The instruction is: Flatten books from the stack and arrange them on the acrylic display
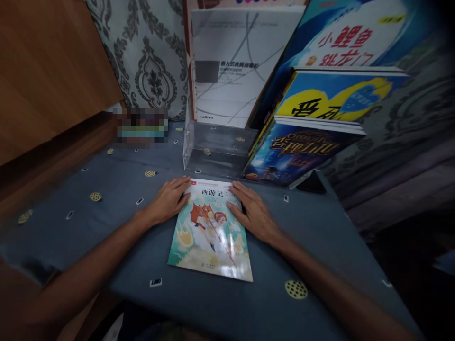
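A thin book with an illustrated cover lies flat on the cloth-covered table, its Chinese title at the top. My left hand rests at its upper left edge, fingers stretched out and touching the corner. At the upper right edge lies my right hand, fingers extended over the cover's border and thumb apart. Neither hand is wrapped round the book. Just beyond it stands a clear acrylic book rack.
On the rack's right side stand several books, among them a dark blue one and a blue-yellow one. A white booklet leans at the back. A wooden panel borders the left; a patterned curtain hangs behind. The patterned tablecloth spreads around.
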### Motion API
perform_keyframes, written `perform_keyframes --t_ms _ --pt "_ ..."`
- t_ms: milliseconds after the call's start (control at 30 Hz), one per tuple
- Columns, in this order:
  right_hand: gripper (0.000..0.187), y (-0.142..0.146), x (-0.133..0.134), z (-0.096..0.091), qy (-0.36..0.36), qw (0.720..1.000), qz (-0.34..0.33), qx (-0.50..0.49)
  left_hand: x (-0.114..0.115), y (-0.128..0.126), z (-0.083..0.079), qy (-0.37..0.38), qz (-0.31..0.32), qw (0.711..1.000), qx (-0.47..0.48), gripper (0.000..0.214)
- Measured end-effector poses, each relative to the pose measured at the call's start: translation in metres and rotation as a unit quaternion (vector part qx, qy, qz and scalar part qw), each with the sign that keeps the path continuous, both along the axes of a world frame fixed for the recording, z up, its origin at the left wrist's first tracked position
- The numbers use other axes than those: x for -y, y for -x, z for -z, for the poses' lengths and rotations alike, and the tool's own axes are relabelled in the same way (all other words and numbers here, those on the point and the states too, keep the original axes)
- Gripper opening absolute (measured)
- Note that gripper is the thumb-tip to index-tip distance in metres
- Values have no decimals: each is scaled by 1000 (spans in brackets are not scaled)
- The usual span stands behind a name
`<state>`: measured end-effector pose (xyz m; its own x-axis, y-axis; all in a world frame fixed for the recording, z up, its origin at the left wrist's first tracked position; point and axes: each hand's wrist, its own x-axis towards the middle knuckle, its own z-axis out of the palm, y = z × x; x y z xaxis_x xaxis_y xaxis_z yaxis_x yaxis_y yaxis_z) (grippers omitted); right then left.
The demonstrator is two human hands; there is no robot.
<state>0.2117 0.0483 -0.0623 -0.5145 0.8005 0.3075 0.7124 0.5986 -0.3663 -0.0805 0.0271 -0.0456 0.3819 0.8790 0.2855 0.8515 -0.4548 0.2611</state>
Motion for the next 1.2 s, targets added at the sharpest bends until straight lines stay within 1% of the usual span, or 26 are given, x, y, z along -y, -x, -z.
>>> perform_keyframes --t_ms 233,367,467,667,767,900,1000,1100,1200 --pt "54 0 0 -1 -1 1000 -2 0 -1 1 -7 18 15 999 -27 43" --pt "54 1 1 -1 -9 1000 -1 0 -6 0 -11 22 40 998 -36 43" --pt "53 2 1 1 -14 1000 -1 -2 -12 -9 -17 21 76 995 -56 45" --pt "52 4 2 -1 -15 1000 1 9 -30 -40 -28 33 142 986 -84 53" --pt "52 4 3 -3 -10 1000 4 13 -40 -52 -25 42 158 985 -63 54" --pt "52 3 3 -3 -7 1000 1 9 -49 -56 -13 40 178 983 -5 57" --pt "52 2 2 -2 -10 1000 0 1 -51 -55 -8 35 176 984 8 58" --pt "51 1 0 -1 -12 1000 -5 -3 -49 -54 -8 34 174 984 0 57" --pt "51 -3 -4 -2 -12 1000 -16 -10 -47 -54 -9 31 177 984 -7 50"
